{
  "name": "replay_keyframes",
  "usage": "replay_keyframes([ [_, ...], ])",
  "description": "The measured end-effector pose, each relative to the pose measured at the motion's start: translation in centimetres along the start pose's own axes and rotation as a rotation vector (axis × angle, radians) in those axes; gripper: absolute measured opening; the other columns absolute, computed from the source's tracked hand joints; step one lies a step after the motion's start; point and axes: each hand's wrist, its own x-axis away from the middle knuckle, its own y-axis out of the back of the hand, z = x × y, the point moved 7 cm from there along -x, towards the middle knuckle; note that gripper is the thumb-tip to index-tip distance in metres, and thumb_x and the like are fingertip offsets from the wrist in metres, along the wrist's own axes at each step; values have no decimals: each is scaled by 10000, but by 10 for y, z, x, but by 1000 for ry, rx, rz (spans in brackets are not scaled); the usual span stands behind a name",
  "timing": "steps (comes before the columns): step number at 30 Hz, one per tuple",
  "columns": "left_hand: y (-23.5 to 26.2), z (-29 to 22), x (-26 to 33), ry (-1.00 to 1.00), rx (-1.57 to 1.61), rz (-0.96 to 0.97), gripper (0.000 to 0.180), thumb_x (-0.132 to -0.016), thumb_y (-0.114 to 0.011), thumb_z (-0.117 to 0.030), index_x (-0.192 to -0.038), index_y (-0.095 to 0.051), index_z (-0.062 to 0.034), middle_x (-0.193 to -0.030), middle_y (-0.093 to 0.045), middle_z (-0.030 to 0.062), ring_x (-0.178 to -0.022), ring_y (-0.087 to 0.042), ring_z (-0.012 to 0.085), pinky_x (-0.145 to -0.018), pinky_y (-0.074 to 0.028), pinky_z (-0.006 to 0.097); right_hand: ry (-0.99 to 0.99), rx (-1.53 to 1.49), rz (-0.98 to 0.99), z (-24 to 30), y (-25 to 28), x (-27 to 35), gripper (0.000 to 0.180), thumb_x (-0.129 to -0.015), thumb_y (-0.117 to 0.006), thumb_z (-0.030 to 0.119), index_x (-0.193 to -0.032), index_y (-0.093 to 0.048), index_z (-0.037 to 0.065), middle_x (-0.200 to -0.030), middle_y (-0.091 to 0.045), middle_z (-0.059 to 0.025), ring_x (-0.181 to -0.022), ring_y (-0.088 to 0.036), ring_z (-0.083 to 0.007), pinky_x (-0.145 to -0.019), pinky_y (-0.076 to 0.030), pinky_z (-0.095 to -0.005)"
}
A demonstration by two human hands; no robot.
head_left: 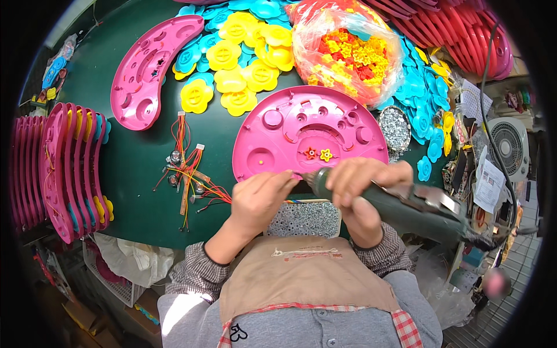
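Note:
In my right hand (362,188) is a dark green electric screwdriver (418,211), held nearly level with its bit pointing left. My left hand (258,197) is pinched at the bit's tip; what lies between its fingertips is too small to make out. Both hands are at the near edge of a pink curved plastic shell (342,119), which lies with its hollow, post-studded side up. A red star-shaped piece (311,153) and a yellow star-shaped piece (326,155) sit in the shell's middle. Below my hands, a tray of small metal screws or washers (304,219) is partly hidden.
Wired electronic parts (188,168) lie left of the shell. Another pink shell (139,87) is farther left, beside stacked shells (72,168). Yellow flower-shaped pieces (232,87), blue ones (415,87) and a bag of small stars (348,55) are behind. A metal-parts dish (394,129) stands right.

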Motion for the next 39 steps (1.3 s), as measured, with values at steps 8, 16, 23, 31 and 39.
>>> replay_keyframes([
  [8,32,22,35,340,156,88,94,-868,-822,-12,-915,-742,2,-720,-660,96,-607,-640,229,-557,-483,338,-69,6,52,-71,-24,-8,449,-894,-591,-109,-1266,-402,57,-811,-609,-103,-714,-637,-187,-709,-577,-378],
  [16,36,34,41,385,171,24,148,-849,-826,27,-982,-759,18,-808,-696,117,-690,-676,243,-614,-523,338,-136,-24,7,-102,-33,-1,437,-890,-612,-104,-1238,-400,56,-819,-609,-93,-709,-622,-174,-700,-568,-363],
  [23,31,44,44,357,225,29,159,-859,-801,55,-1012,-779,16,-863,-750,115,-770,-722,224,-695,-566,304,-175,180,208,-117,-42,-4,423,-895,-649,-65,-1184,-394,107,-821,-573,-103,-677,-594,-193,-651,-565,-373],
  [31,35,34,35,445,233,88,189,-895,-778,39,-1082,-785,10,-849,-746,118,-698,-707,194,-632,-542,301,-309,-64,-28,-67,-12,-3,272,-894,-714,17,-1116,-557,22,-878,-653,-105,-718,-637,-190,-716,-557,-332],
  [39,-23,-8,44,443,467,376,280,-926,-723,43,-1204,-729,17,-965,-766,147,-818,-764,260,-722,-594,338,-420,215,-17,9,33,97,411,-865,-672,-105,-1203,-492,46,-802,-642,-123,-693,-635,-214,-689,-563,-384],
])
